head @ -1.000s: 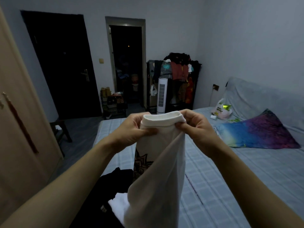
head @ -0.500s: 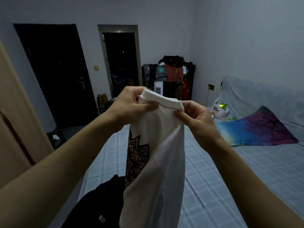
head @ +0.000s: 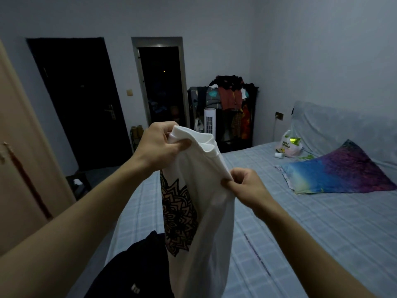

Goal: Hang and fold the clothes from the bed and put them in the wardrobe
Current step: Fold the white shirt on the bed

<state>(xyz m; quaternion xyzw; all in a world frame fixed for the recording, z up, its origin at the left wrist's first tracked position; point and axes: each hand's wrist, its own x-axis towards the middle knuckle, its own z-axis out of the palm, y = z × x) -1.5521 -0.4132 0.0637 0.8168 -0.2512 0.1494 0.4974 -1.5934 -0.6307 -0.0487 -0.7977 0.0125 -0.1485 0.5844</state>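
Note:
A white T-shirt (head: 206, 211) with a dark mandala print hangs in the air over the bed (head: 311, 222). My left hand (head: 160, 146) grips its ribbed collar at the top. My right hand (head: 247, 187) pinches the fabric lower down on the right side. A black garment (head: 133, 274) lies on the near edge of the bed under the shirt. The wardrobe's light wooden door (head: 19, 168) stands at the far left.
A colourful pillow (head: 339, 171) and a plastic bag (head: 289, 145) lie at the head of the bed. A loaded clothes rack (head: 232, 104) and a white tower fan (head: 208, 121) stand at the back wall, beside a dark doorway (head: 161, 87).
My right hand has slid down from the collar to a lower part of the shirt's edge. My left hand keeps the collar and has risen slightly.

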